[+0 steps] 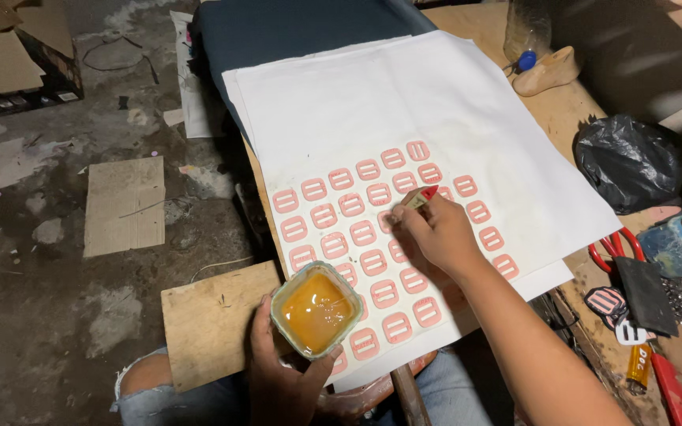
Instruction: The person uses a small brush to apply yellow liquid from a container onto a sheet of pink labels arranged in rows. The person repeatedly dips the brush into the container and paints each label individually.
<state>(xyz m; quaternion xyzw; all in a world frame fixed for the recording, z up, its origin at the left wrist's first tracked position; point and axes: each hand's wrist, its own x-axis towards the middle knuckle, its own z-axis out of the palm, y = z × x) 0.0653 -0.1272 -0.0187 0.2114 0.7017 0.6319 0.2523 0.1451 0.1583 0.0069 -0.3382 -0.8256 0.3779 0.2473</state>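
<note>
Down low, the left hand (282,379) cups a small square glass bowl (315,310) filled with amber glue, its fingers (260,331) wrapped around the rim at the front edge of the surface (562,118). Beside it, the right hand (436,233) pinches a red-tipped brush (420,197), touching pink buckle-shaped pieces (372,263) laid in rows on white sheets (404,102).

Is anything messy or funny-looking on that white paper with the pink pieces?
Yes. The white sheet has yellowish smudges around the pink pieces, much like the amber liquid in the square container held by the left hand. The right hand holds a small brush. The pieces sit in tidy rows.
</note>
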